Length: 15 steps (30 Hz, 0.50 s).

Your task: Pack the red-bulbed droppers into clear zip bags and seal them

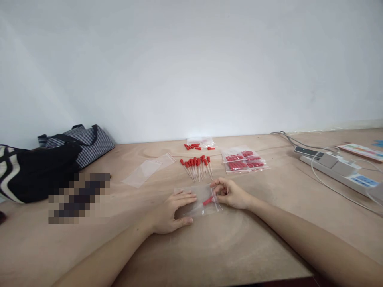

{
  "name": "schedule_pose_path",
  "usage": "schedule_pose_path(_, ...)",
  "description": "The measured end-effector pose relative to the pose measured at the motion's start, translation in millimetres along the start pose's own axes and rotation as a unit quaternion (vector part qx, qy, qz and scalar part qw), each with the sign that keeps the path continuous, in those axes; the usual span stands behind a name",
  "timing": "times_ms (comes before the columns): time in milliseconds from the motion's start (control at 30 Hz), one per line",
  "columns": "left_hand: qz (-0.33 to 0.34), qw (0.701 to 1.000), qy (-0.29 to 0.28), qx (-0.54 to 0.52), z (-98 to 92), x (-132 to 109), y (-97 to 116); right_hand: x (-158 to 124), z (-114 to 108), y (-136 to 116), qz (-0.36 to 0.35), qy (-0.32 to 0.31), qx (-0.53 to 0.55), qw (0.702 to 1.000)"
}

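A clear zip bag [197,209] lies flat on the table, its mouth toward the right. My left hand [172,211] rests over its left end, fingers stretched out and thumb apart. At the mouth, my right hand [229,194] has its fingers pinched on a red rubber dropper bulb [207,200], which reaches into the bag. Whether a glass tube is attached there is hidden by the fingers. Just beyond the bag, several droppers [196,167] with red bulbs lie in a fanned row, tips toward me.
Loose red bulbs [191,146] lie near the wall beside a clear bag [201,141]. Filled bags [245,159] sit to the right, flat unfilled bags [145,172] to the left. A power strip [338,171] with cables is far right; a striped bag [92,145] and black bag [44,175] are left.
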<state>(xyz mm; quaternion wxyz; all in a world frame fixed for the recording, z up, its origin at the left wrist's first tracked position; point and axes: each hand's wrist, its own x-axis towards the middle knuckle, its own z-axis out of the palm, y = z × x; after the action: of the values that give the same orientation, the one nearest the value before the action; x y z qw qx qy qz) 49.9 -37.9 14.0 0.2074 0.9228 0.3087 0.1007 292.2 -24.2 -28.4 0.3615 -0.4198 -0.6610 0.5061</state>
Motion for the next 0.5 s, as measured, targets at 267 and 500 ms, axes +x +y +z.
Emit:
schedule_pose_path(267, -0.013, 1.000, 0.013, -0.002, 4.9, 0, 2, 6, -25, -7, 0.039, 0.000, -0.029, 0.999)
schedule_pose_path(500, -0.021, 1.000, 0.011, -0.010, 3.3, 0, 2, 76, -47, -29, 0.102, 0.218, -0.336, 0.911)
